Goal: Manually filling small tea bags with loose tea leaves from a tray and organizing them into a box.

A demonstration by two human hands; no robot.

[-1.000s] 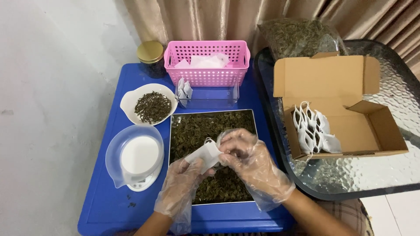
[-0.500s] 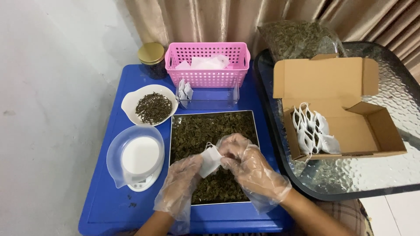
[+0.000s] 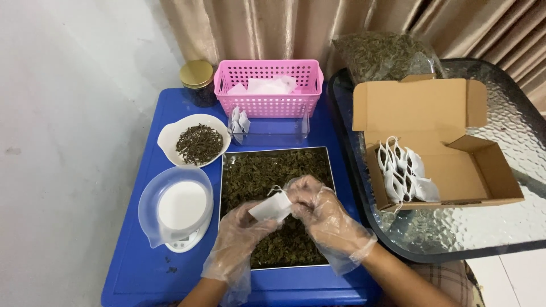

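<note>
Brown curtains (image 3: 256, 28) are seen at the back, and a blue bench (image 3: 136, 267) is set in front of them. A metal tray (image 3: 273, 150) full of dry green leaves (image 3: 267, 170) is laid in the middle of it.

Over the near half of the tray, a small white bag (image 3: 272, 207) is held up by two hands in thin clear gloves. The left hand (image 3: 242, 236) is closed on the bag's lower left side. The right hand (image 3: 321, 213) is pinched on its top right edge, where a thin string is seen. So both grips are clamped on the bag.

It looks as if the bag's top is being worked at with the fingertips, right above the leaves. Whether it has anything inside cannot be told. A soft pinch would be called for next, with the bag kept over the tray so that nothing is spilled.

Left of the tray, a scale with a clear bowl (image 3: 179, 207) and a white dish of dark bits (image 3: 196, 142) are set. Behind the tray, a clear box (image 3: 273, 131), a pink basket (image 3: 267, 99) and a jar with a gold lid (image 3: 197, 77) are placed. Right of the tray, on a glass bench (image 3: 512, 227), a cardboard box (image 3: 432, 113) with filled white bags (image 3: 401, 173) is kept.
</note>
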